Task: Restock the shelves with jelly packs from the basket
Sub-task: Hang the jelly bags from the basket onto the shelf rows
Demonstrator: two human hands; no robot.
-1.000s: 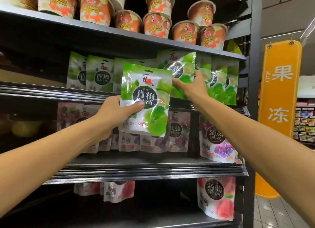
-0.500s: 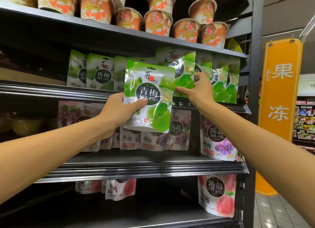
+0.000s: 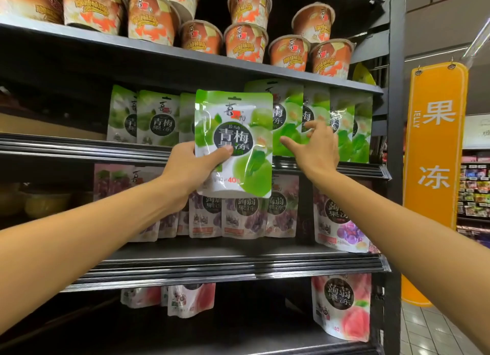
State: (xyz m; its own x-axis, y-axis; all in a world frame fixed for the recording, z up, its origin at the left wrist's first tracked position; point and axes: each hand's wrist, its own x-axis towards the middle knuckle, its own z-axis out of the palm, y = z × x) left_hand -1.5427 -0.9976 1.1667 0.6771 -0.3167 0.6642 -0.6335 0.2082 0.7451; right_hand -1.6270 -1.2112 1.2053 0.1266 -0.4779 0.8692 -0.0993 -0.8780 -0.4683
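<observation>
The left hand (image 3: 193,166) grips a green jelly pack (image 3: 236,131) at its lower left corner, with the thumb across the front. The pack is upright in front of the middle shelf (image 3: 79,147), overlapping the row of green packs (image 3: 156,118) that stands there. The right hand (image 3: 315,150) is spread, thumb out, fingertips (image 3: 310,125) at the front shelf pack (image 3: 289,115) and holding nothing. Purple packs (image 3: 238,211) fill the shelf below. Orange cups (image 3: 244,41) stand on the shelf above. An orange sign (image 3: 434,142) hangs at right.
</observation>
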